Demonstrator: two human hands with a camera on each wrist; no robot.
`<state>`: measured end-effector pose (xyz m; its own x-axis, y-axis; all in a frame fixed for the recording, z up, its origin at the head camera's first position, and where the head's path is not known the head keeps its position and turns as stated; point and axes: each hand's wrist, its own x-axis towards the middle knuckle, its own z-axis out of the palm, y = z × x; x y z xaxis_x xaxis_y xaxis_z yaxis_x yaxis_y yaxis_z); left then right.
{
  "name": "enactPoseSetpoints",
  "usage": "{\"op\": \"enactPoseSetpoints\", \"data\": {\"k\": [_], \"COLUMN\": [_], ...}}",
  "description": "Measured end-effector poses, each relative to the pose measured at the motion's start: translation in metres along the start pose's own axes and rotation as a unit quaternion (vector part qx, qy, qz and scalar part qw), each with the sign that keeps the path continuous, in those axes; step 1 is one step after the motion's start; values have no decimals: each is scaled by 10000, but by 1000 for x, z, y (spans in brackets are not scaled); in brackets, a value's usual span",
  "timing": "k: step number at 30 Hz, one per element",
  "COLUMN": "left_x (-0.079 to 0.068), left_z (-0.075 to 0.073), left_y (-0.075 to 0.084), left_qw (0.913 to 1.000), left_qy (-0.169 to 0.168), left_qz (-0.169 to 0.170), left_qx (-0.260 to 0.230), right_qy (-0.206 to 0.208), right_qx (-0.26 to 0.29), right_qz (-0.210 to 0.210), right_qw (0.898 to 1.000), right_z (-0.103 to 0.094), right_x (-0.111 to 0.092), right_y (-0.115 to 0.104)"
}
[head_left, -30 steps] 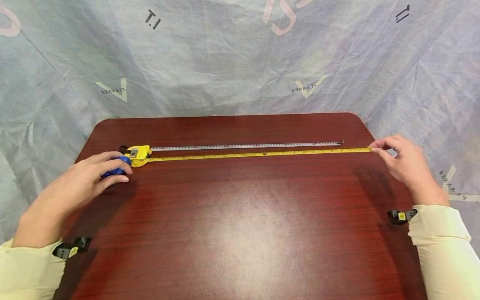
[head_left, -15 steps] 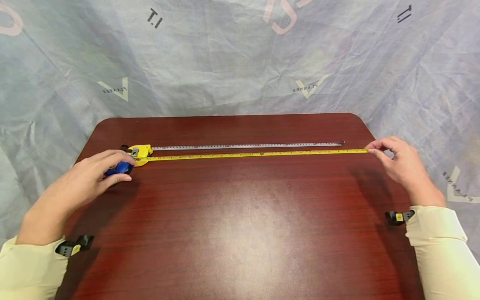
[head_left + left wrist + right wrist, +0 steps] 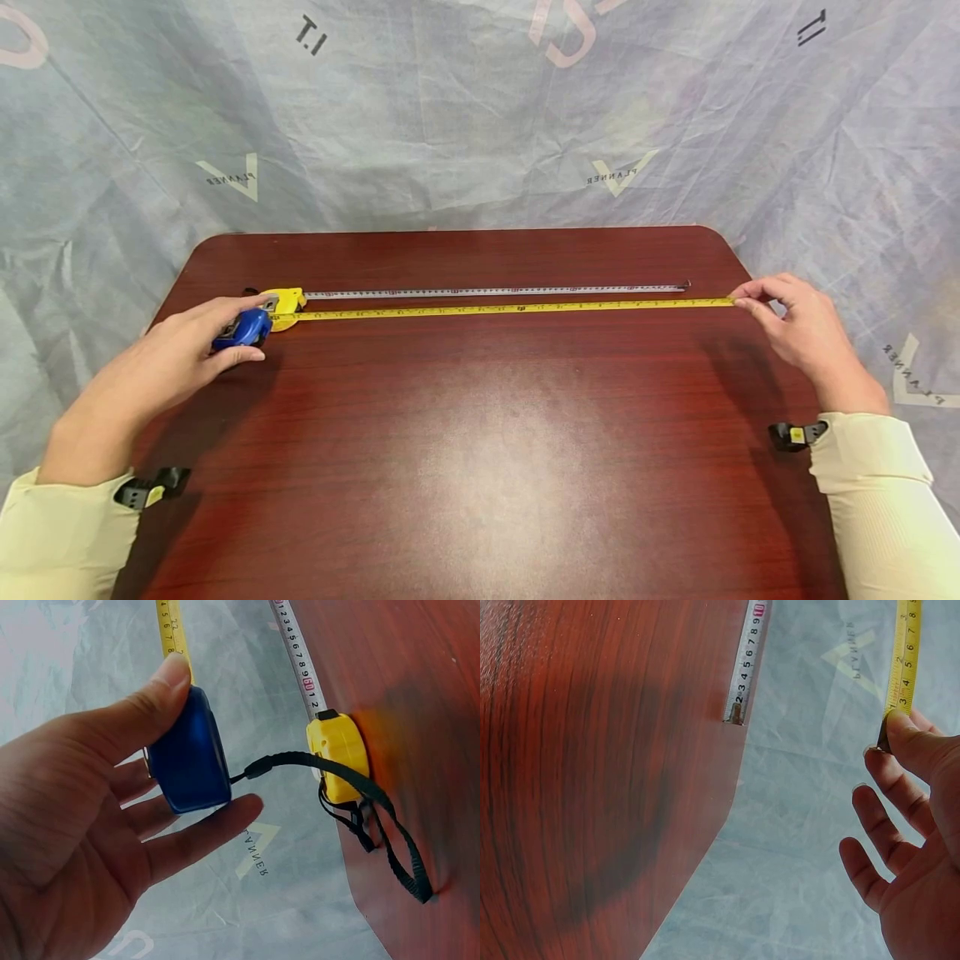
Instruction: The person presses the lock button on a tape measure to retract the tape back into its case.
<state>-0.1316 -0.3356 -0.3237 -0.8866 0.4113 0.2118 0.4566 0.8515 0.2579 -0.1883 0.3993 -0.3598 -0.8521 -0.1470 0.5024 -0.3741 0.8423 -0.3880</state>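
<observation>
In two hands (image 3: 176, 343) (image 3: 802, 325), one of two tape measures (image 3: 246, 327) (image 3: 292, 298).

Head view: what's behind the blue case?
The yellow case, on the table. The left hand and blue case cover its left part, and the yellow blade a strip across it; what's under those can't be seen here.

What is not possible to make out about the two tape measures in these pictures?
Head view: parts of the blue case and the yellow case, covered by the left hand.
Head view: most numbers on the yellow strip and the white strip, too small to read.
Left wrist view: the far ends of both strips, cut off by the top edge.
Right wrist view: part of the yellow strip's end, covered by the right hand.
</observation>
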Motion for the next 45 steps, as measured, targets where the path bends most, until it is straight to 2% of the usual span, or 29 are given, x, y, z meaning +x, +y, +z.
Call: {"op": "enactPoseSetpoints", "data": {"k": [5,15,20,27,45], "left_x": [1,3,4,7,12], "left_z": [0,0,0,-2,1], "left_y": [0,0,1,4,9], "left_qw": [10000,9996,9997,9995,9995], "left_qy": [-61,262,228,317,263], "left_qz": [-3,58,-61,40,177], "left_qx": [-26,49,23,83,58], "right_qy": [51,58,53,-2,-7], "right_qx": [2,-39,-45,-51,241], "right_qz": [-127,-201,-227,-261,-667], "right_qw": [9999,9998,9997,9996,9975], "right_z": [1,1,1,3,13], "right_x": [0,3,3,4,8], "right_y": [-2,-5,-7,-11,-27]}}
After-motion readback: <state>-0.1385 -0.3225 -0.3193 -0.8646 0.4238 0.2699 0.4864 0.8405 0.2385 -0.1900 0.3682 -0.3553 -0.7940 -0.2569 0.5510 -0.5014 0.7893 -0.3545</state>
